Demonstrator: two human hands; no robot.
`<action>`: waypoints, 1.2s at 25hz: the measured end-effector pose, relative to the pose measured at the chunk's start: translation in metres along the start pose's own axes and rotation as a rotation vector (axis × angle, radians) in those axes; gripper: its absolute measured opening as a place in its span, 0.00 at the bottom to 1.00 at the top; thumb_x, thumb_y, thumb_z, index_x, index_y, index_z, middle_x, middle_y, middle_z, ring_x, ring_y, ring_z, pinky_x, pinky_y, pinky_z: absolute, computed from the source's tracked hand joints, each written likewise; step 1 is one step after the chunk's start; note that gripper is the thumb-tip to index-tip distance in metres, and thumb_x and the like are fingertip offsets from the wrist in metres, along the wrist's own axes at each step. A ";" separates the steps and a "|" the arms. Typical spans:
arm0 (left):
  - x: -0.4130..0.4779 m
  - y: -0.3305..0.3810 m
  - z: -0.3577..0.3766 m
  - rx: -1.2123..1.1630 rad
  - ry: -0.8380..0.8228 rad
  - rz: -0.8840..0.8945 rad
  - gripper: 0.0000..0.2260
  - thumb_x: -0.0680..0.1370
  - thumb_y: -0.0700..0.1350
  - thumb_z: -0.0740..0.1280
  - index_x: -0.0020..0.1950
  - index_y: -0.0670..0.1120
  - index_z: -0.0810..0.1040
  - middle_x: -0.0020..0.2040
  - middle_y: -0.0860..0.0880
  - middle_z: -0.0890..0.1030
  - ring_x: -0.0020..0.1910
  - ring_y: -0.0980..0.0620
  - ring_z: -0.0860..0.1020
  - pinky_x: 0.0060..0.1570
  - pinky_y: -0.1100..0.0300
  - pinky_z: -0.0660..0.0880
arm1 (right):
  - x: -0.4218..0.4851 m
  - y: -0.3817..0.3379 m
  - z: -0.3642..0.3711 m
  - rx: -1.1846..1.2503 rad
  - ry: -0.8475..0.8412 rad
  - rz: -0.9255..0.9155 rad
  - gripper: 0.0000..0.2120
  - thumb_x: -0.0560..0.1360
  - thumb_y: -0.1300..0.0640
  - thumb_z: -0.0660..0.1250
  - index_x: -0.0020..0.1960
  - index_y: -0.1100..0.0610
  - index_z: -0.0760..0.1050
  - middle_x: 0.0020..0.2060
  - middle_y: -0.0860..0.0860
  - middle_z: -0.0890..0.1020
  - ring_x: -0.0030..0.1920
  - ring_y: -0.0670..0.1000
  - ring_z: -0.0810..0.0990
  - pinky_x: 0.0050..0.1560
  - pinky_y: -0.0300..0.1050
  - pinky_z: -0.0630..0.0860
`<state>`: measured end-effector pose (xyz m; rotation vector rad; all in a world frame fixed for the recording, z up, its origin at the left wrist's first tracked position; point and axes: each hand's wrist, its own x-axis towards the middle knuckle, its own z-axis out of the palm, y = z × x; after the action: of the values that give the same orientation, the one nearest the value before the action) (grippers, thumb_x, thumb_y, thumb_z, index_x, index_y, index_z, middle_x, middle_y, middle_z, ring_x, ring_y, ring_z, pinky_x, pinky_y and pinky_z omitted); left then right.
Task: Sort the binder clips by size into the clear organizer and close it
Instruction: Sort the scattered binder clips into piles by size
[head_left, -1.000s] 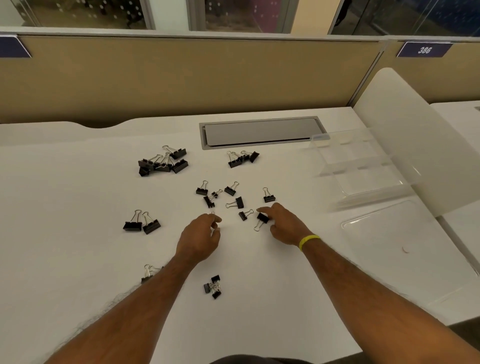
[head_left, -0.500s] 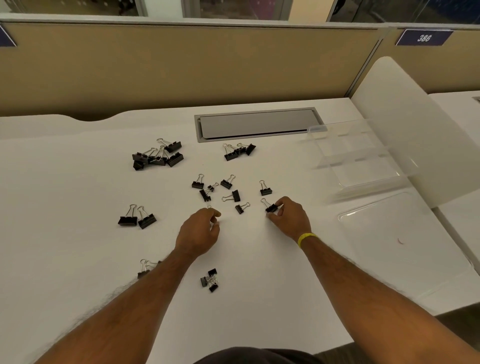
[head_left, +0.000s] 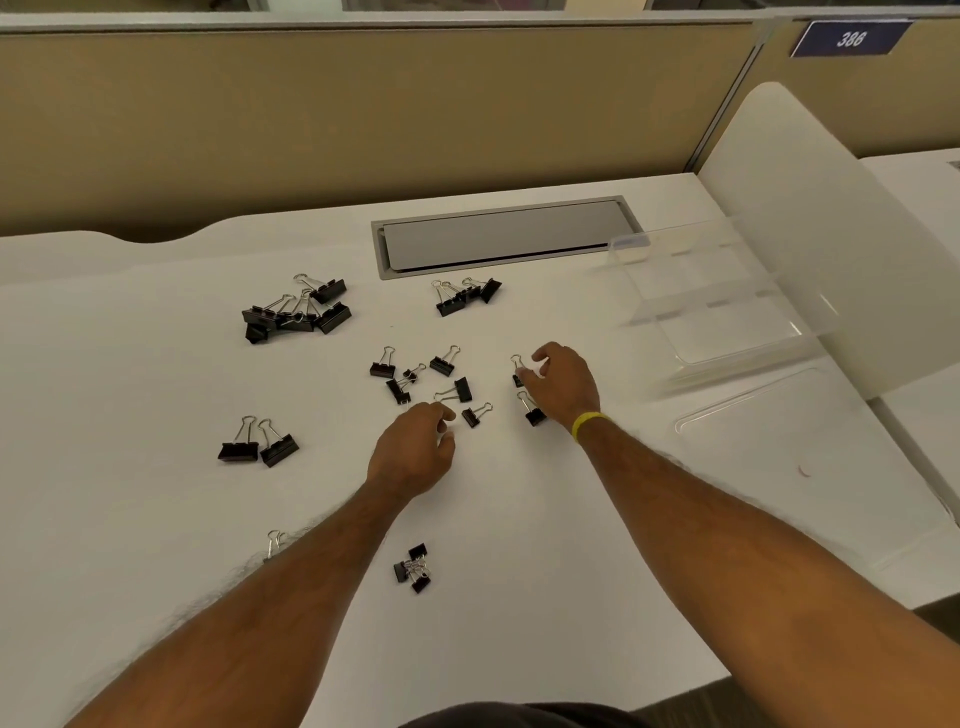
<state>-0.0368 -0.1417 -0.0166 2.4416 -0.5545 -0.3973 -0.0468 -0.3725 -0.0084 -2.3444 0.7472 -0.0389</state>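
Note:
Black binder clips lie scattered on the white desk. A pile of large clips sits at the far left, and two large clips lie nearer. Medium clips sit by the cable hatch. Several small clips lie just ahead of my hands. My right hand curls its fingers round a small clip, with another small clip beside its wrist. My left hand is curled, seemingly pinching a tiny clip that stays mostly hidden. The clear organizer stands open at the right.
The organizer's flat half lies on the desk near the right edge. A grey cable hatch sits at the back. A white curved panel rises at the right. Three small clips lie between my forearms, and one clip peeks from behind my left forearm.
My right hand let go of the small clip it had dragged nearer and moved forward onto the clip beyond it. My left hand has barely moved.

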 end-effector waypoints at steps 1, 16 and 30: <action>0.002 0.001 0.000 0.003 -0.003 0.000 0.12 0.78 0.45 0.64 0.61 0.48 0.76 0.51 0.52 0.79 0.50 0.52 0.76 0.50 0.58 0.74 | 0.005 -0.004 0.003 -0.027 -0.026 -0.021 0.14 0.72 0.48 0.70 0.54 0.53 0.76 0.50 0.53 0.77 0.53 0.54 0.76 0.54 0.50 0.76; -0.003 -0.005 0.001 -0.013 -0.003 -0.006 0.11 0.77 0.44 0.65 0.60 0.49 0.76 0.52 0.53 0.78 0.49 0.56 0.75 0.51 0.58 0.73 | -0.001 0.037 -0.015 0.020 -0.070 -0.087 0.07 0.72 0.61 0.70 0.50 0.55 0.80 0.49 0.50 0.80 0.50 0.50 0.77 0.55 0.49 0.76; -0.005 -0.012 -0.002 -0.024 -0.012 -0.003 0.12 0.78 0.45 0.65 0.61 0.49 0.77 0.52 0.52 0.79 0.50 0.54 0.77 0.52 0.58 0.75 | 0.004 -0.046 0.037 -0.384 -0.414 -0.420 0.22 0.74 0.54 0.70 0.66 0.53 0.72 0.58 0.53 0.75 0.59 0.54 0.74 0.61 0.52 0.72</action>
<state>-0.0368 -0.1294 -0.0218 2.4192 -0.5477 -0.4180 -0.0124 -0.3244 -0.0093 -2.7061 0.0531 0.4285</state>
